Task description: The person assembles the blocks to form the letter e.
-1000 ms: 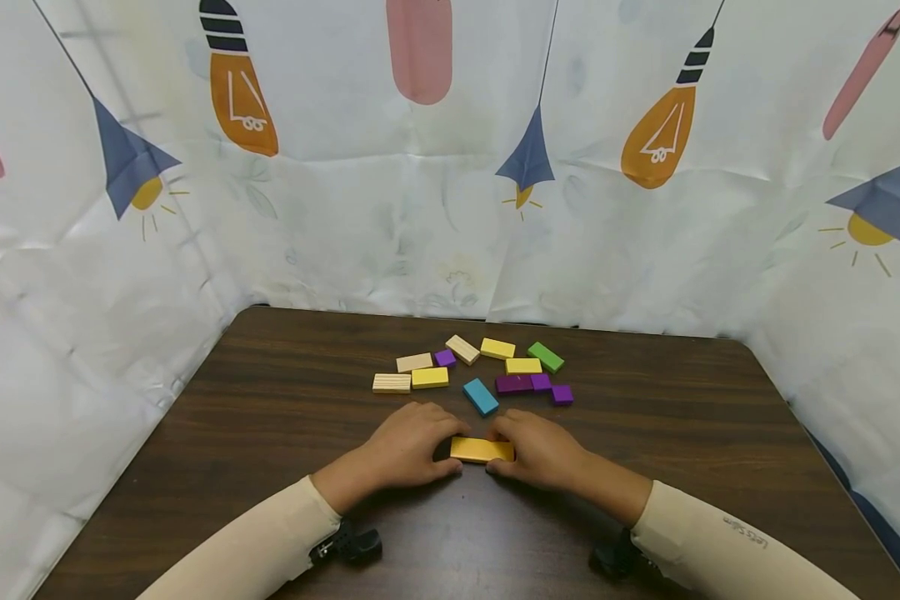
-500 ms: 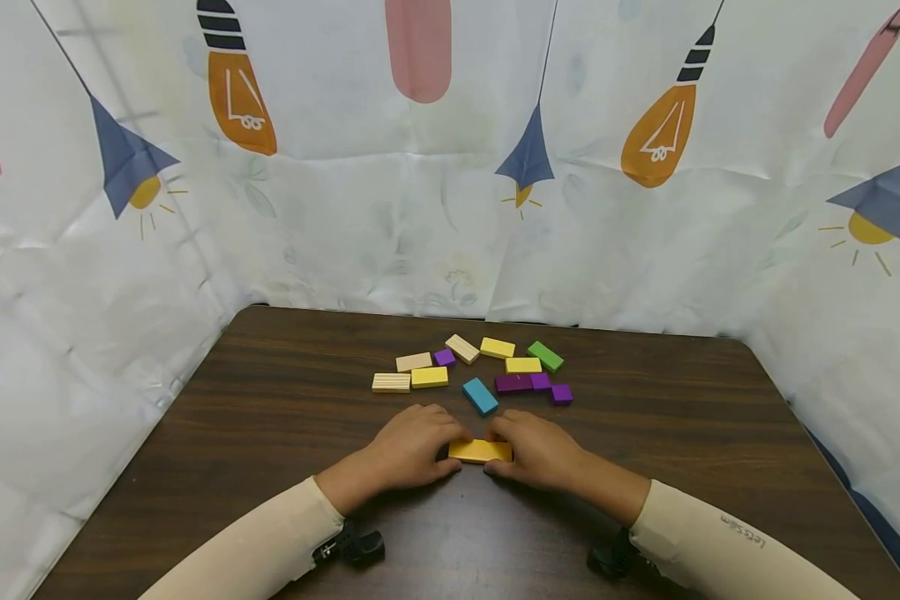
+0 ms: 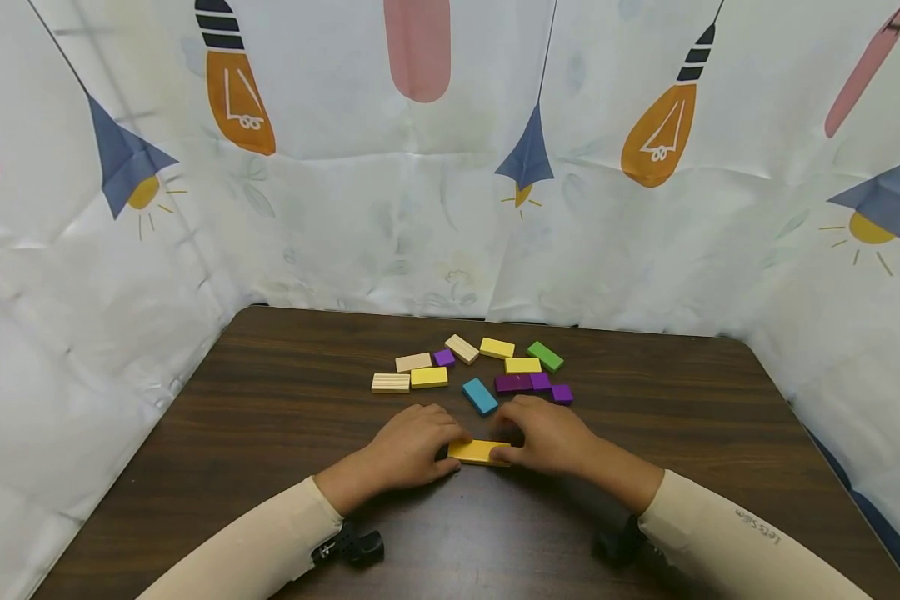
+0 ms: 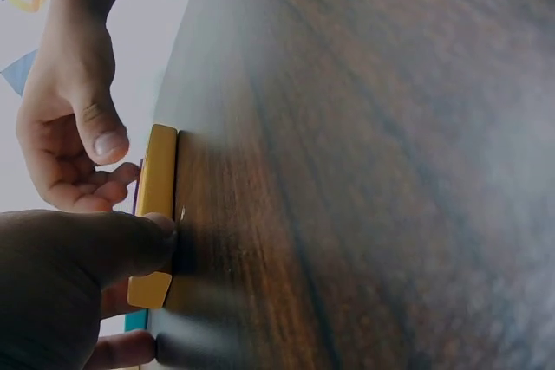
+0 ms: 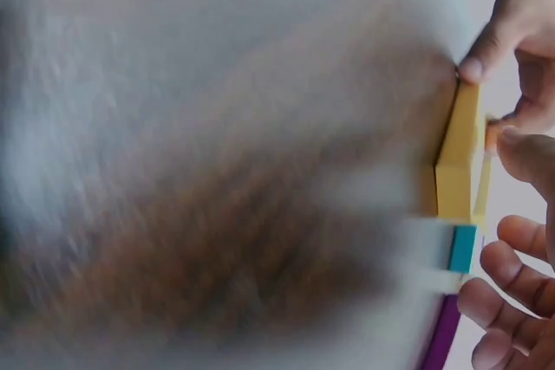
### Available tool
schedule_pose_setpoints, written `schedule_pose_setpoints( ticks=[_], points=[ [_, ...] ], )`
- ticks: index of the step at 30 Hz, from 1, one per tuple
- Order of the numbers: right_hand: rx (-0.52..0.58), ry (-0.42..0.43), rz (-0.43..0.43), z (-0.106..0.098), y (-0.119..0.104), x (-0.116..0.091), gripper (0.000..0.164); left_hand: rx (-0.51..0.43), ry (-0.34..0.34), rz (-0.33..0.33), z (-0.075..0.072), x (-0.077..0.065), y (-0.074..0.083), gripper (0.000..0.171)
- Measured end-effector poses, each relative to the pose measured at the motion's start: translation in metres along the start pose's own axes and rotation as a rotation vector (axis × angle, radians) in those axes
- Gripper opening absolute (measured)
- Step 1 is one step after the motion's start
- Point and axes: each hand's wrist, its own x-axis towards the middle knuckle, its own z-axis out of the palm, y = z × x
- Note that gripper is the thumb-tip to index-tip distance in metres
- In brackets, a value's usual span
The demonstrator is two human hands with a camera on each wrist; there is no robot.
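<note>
A yellow wooden block [image 3: 474, 452] lies flat on the dark table, long side across. My left hand [image 3: 414, 446] pinches its left end between thumb and fingers; in the left wrist view the thumb [image 4: 143, 244] presses the near side of the yellow block [image 4: 157, 175]. Over the right end hovers my right hand [image 3: 551, 435], its fingers loosely curved. The right wrist view shows this right hand [image 5: 520, 283] apart from the block [image 5: 455, 190], holding nothing. Just beyond the hands lies a blue block [image 3: 481, 397].
Several blocks lie behind: plain wood [image 3: 392, 383], yellow [image 3: 429, 377], green [image 3: 546, 357], and purple [image 3: 562, 394]. The brown table [image 3: 675, 408] ends at a patterned white curtain [image 3: 390, 242] at the back and sides.
My right hand has let go of the yellow block's right end and risen slightly up and away. The left hand and the other blocks have stayed in place.
</note>
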Motion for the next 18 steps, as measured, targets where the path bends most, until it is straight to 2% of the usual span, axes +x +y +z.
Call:
schedule_pose_setpoints(
  ticks=[11, 18],
  points=[
    [0.008, 0.056, 0.077, -0.008, 0.016, 0.011, 0.042, -0.012, -0.027, -0.017, -0.002, -0.002, 0.000, 0.030],
    [-0.008, 0.064, 0.123, -0.012, 0.025, 0.021, 0.047, -0.024, -0.036, -0.020, -0.002, -0.002, 0.000, 0.030]
  ],
)
